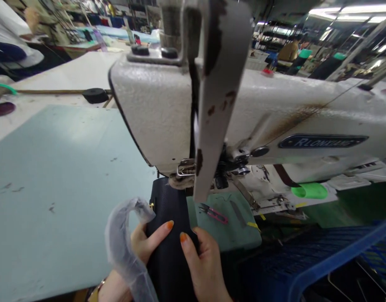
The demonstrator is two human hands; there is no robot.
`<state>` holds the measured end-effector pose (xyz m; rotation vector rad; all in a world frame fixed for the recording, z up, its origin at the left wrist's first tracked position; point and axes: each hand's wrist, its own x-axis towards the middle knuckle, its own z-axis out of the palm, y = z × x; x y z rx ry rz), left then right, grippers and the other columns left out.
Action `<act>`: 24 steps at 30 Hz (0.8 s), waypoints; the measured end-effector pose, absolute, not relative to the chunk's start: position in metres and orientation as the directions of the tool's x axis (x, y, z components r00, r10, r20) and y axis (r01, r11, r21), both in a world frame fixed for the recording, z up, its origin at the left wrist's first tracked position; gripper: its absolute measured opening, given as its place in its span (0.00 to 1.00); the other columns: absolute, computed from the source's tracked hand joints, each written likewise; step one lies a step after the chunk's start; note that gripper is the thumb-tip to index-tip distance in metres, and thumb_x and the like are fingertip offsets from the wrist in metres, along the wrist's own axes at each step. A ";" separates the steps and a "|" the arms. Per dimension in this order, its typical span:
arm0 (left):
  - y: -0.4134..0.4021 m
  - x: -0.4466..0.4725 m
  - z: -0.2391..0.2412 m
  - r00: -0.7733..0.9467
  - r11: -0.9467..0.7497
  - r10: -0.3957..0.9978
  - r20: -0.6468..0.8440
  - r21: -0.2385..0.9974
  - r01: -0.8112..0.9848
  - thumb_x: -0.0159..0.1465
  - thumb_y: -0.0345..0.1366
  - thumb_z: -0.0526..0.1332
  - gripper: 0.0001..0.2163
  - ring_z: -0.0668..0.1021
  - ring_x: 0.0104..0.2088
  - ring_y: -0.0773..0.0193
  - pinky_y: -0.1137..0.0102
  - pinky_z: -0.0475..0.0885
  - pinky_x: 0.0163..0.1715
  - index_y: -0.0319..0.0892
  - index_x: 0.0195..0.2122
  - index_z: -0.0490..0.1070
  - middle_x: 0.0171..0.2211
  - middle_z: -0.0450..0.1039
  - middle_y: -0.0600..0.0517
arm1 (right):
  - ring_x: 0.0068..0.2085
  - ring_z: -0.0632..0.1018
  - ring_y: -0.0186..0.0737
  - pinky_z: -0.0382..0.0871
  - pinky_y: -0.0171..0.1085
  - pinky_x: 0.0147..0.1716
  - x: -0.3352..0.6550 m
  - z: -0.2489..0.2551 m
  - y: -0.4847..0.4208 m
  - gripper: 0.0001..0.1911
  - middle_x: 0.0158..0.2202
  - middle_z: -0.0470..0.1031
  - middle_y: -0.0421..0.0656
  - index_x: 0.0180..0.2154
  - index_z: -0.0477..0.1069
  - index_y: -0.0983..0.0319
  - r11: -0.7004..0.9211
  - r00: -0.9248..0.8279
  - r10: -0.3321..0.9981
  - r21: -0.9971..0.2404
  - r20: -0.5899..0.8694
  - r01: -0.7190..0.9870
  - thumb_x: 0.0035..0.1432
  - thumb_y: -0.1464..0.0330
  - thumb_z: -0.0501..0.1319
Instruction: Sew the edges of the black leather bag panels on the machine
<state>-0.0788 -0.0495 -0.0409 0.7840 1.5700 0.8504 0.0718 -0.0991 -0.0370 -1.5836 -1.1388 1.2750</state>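
Observation:
A black leather bag (169,251) lies under the head of a white sewing machine (155,96), its far end beneath the needle area, which the machine head mostly hides. A gold-coloured fitting (151,205) shows on its left edge. From there a curved handle (117,235) wrapped in cloudy plastic arches over my left wrist. My left hand (148,243) grips the bag's left side, thumb on top. Along the right side my right hand (205,264) holds it, thumb on top and fingers curled round the edge. Both thumbs point toward the machine.
Pink thread snips (214,214) and a thin dark blade (238,213) lie on the green machine bed (230,239). A pale blue-green table (54,188) spreads to the left. At lower right stands a blue plastic crate (331,260). A black roll (95,95) sits further back.

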 end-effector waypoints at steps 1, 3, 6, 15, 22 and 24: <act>-0.049 -0.080 -0.043 -0.141 0.527 0.843 -0.519 0.850 0.021 0.45 0.53 0.72 0.26 0.80 0.47 0.40 0.47 0.76 0.51 0.43 0.40 0.73 0.40 0.81 0.44 | 0.26 0.60 0.33 0.56 0.32 0.25 0.071 -0.037 -0.098 0.21 0.22 0.58 0.37 0.24 0.57 0.60 -0.291 0.096 0.956 -0.942 -0.278 0.168 0.62 0.55 0.54; -0.046 -0.083 -0.047 -0.114 0.537 0.838 -0.534 0.844 -0.010 0.46 0.53 0.72 0.27 0.80 0.48 0.42 0.48 0.74 0.53 0.44 0.43 0.71 0.44 0.80 0.43 | 0.26 0.60 0.33 0.56 0.32 0.25 0.070 -0.036 -0.094 0.20 0.22 0.58 0.37 0.24 0.57 0.60 -0.292 0.097 0.956 -0.941 -0.278 0.173 0.62 0.55 0.54; -0.041 -0.085 -0.049 -0.071 0.538 0.839 -0.540 0.842 -0.047 0.47 0.53 0.73 0.31 0.80 0.50 0.43 0.49 0.75 0.54 0.43 0.48 0.69 0.51 0.77 0.40 | 0.27 0.61 0.33 0.56 0.32 0.25 0.069 -0.034 -0.088 0.20 0.23 0.60 0.38 0.24 0.59 0.61 -0.282 0.096 0.958 -0.943 -0.269 0.177 0.63 0.55 0.53; -0.024 -0.084 -0.035 -0.014 0.554 0.827 -0.563 0.818 -0.157 0.52 0.47 0.73 0.30 0.81 0.48 0.46 0.58 0.80 0.48 0.46 0.54 0.68 0.53 0.77 0.44 | 0.27 0.61 0.33 0.56 0.32 0.26 0.065 -0.031 -0.067 0.19 0.23 0.61 0.38 0.25 0.60 0.62 -0.250 0.131 0.964 -0.955 -0.231 0.161 0.62 0.56 0.55; -0.008 -0.085 -0.026 0.055 0.550 0.834 -0.549 0.820 -0.161 0.50 0.45 0.75 0.28 0.83 0.45 0.46 0.61 0.82 0.44 0.40 0.50 0.72 0.50 0.79 0.42 | 0.27 0.61 0.32 0.55 0.32 0.25 0.063 -0.031 -0.053 0.18 0.23 0.60 0.37 0.25 0.63 0.63 -0.247 0.133 0.963 -0.963 -0.232 0.106 0.61 0.57 0.56; -0.004 -0.085 -0.022 0.067 0.559 0.829 -0.556 0.815 -0.152 0.52 0.47 0.74 0.25 0.84 0.42 0.47 0.60 0.82 0.44 0.41 0.47 0.74 0.47 0.80 0.43 | 0.27 0.60 0.32 0.55 0.32 0.25 0.063 -0.030 -0.049 0.18 0.23 0.60 0.37 0.25 0.63 0.63 -0.245 0.126 0.965 -0.965 -0.232 0.097 0.60 0.57 0.56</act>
